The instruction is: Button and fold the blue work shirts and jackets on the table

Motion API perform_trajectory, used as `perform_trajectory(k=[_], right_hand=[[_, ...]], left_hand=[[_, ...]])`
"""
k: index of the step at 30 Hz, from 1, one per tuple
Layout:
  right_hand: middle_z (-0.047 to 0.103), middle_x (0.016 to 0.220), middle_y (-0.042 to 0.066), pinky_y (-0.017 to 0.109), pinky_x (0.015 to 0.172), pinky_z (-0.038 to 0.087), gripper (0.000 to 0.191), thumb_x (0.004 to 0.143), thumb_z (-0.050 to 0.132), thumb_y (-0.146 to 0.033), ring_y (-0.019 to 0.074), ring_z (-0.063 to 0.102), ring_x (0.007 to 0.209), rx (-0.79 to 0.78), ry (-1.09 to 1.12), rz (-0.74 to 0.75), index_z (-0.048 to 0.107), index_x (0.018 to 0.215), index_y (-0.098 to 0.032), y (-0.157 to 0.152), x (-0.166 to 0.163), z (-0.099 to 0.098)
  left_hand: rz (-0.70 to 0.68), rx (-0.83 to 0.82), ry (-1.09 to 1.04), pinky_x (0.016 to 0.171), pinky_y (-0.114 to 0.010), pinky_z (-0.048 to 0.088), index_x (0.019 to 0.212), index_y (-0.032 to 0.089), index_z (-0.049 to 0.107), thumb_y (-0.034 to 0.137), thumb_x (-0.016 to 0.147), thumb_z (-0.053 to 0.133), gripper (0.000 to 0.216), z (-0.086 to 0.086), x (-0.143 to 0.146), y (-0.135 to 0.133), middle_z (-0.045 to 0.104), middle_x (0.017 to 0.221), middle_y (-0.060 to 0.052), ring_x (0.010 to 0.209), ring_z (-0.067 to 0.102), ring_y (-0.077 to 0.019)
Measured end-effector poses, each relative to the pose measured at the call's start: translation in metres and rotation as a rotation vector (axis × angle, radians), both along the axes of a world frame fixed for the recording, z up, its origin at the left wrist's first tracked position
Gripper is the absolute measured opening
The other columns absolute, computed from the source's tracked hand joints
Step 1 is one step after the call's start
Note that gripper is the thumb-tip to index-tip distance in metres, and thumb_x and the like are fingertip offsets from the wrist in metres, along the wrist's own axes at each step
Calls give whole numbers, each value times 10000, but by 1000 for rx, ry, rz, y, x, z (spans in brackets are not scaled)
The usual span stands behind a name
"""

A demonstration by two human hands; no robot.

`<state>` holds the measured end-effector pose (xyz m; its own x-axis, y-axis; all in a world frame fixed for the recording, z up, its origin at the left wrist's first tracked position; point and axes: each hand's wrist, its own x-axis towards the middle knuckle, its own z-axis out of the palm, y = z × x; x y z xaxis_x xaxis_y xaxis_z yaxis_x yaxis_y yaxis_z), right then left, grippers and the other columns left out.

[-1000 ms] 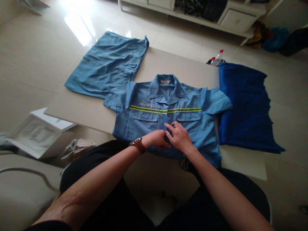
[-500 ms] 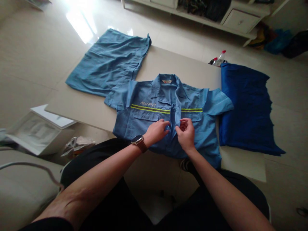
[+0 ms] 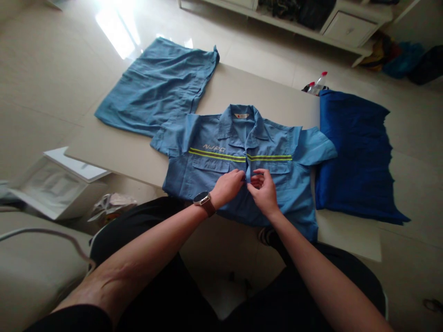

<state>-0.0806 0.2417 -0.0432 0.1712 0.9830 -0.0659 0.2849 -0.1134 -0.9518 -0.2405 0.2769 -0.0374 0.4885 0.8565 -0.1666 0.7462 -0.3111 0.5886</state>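
Note:
A light-blue work shirt (image 3: 211, 133) with a yellow-and-grey stripe lies front up on the table, its collar pointing away from me. My left hand (image 3: 228, 186), below a wristwatch (image 3: 201, 198), pinches the shirt's front placket at the middle of the chest. Just to its right, my right hand (image 3: 263, 191) grips the other front edge between thumb and fingers. The two edges meet between my fingertips. Whether a button is between them is hidden.
A blue garment (image 3: 155, 87) lies at the table's (image 3: 263, 92) far left, touching the shirt's sleeve. Dark-blue cloth (image 3: 353, 157) covers the right end. Red-capped bottles (image 3: 320, 83) stand behind it. A white bin (image 3: 65, 184) is at the left, and a white cabinet (image 3: 349, 30) stands beyond.
My right hand has moved left and brought its front edge over to the left one. The gap in the shirt front has narrowed, and the stripe halves now nearly line up.

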Motion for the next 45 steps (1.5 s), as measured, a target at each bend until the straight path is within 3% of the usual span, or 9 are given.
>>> perform_trajectory(k=[10,14,19,31,35,40,45], right_hand=[[706,884,26,334,741,579,290,816,669,-297,197,691,757,48,-159,111,597,1091,-240,-2,-1,10],[714,917,49,365,833,569,164,911,563,-267,216,706,851,114,-220,155,613,1064,-235,-1,1,12],[715,961,52,378,903,554,199,874,549,-167,230,702,934,130,-317,192,616,1043,-248,0,1,12],[706,935,42,364,881,570,271,832,525,-128,221,694,894,93,-320,212,608,1058,-252,-1,1,4],[701,954,50,360,878,566,276,835,529,-125,223,691,909,118,-332,223,615,1067,-247,-2,1,3],[696,936,40,355,871,570,259,841,558,-114,214,693,898,132,-332,214,618,1056,-245,-1,0,6],[683,934,49,350,825,571,157,865,596,-138,217,679,890,171,-348,210,660,972,-234,0,2,11]], left_hand=[[69,-62,-209,870,-321,510,963,162,661,127,957,529,137,-4,0,4,714,943,-77,910,660,-206],[157,-184,-347,786,-267,510,1056,166,651,82,885,596,199,3,-1,5,723,858,-27,816,679,-166],[235,-324,-481,740,-236,508,1023,164,647,38,822,613,240,9,-3,8,738,832,-16,798,701,-152],[193,-299,-433,686,-226,476,1068,170,672,83,814,608,276,12,-2,10,735,795,-3,746,681,-146],[210,-349,-489,644,-216,461,1029,167,671,158,797,685,233,6,-2,10,730,783,-12,729,678,-148],[305,-433,-610,569,-181,402,1036,154,647,106,761,689,282,-7,-2,12,651,680,37,608,594,-96],[417,-541,-679,520,-181,359,1033,140,633,50,736,675,313,-5,2,15,611,629,61,539,526,-78]])
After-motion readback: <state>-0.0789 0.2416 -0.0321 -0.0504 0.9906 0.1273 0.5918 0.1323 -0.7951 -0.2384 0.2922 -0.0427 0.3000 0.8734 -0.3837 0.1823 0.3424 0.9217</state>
